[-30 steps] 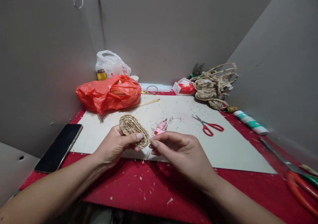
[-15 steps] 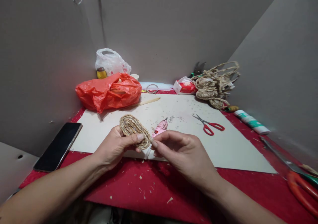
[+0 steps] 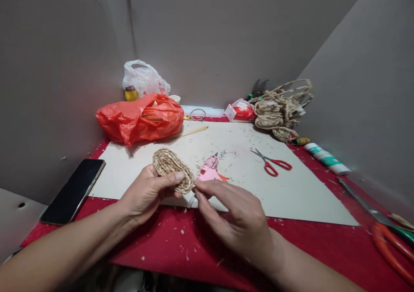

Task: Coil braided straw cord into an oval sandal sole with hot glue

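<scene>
My left hand (image 3: pixel 147 193) grips a flat oval coil of woven straw rope (image 3: pixel 171 167), thumb across its lower edge, and holds it tilted above the white board (image 3: pixel 300 193). The fingertips of my right hand (image 3: pixel 237 221) pinch at the coil's lower right end, apparently on the loose tip of the rope; the tip itself is too small to make out. A pink glue gun (image 3: pixel 210 171) lies on the board just behind my right hand.
Red-handled scissors (image 3: pixel 273 164) lie on the board to the right. A red plastic bag (image 3: pixel 140 117), a white bag (image 3: pixel 144 80), a pile of straw coils (image 3: pixel 280 111), a black phone (image 3: pixel 73 190), a glue tube (image 3: pixel 326 158) and large shears (image 3: pixel 384 231) ring the red table.
My right hand has turned palm-down and dropped lower, with its fingertips still at the coil's end. More of the pink glue gun shows behind it. The left hand has hardly moved.
</scene>
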Demonstrator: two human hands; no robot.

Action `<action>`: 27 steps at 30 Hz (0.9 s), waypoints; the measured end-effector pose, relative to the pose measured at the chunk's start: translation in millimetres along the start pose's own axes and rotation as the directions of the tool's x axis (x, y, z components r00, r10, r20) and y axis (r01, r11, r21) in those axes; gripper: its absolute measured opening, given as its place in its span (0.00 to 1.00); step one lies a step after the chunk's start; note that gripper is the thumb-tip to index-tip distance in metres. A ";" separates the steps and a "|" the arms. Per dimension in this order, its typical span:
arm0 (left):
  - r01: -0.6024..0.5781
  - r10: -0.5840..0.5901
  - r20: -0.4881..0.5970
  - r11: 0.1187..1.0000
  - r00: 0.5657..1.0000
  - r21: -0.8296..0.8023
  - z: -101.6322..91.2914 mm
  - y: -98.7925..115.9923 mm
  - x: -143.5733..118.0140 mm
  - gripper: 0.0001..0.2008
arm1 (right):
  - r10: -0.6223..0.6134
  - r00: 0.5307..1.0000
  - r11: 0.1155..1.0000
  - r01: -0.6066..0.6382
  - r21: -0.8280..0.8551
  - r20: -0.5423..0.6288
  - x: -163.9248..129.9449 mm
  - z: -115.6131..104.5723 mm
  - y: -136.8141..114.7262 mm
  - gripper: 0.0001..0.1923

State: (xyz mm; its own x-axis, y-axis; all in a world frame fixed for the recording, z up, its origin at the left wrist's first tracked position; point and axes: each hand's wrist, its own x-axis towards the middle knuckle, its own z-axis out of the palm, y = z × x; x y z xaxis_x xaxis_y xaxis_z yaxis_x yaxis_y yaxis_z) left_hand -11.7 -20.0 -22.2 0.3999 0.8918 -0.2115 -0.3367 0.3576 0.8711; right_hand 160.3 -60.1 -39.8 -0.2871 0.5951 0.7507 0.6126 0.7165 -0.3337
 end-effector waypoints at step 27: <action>-0.137 0.125 -0.102 0.983 0.987 -0.119 -12.1 12.1 2.4 0.10 | -0.042 0.990 0.969 0.008 0.246 0.135 -4.7 0.8 -5.4 0.11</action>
State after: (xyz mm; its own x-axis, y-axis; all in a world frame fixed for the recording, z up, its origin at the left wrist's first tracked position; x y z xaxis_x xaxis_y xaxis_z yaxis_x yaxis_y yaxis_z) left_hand -25.1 -10.2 -17.6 0.2655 0.9532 -0.1448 -0.4874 0.2623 0.8329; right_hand 157.8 -66.5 -42.0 -0.4093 0.6079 0.6804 0.4101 0.7887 -0.4580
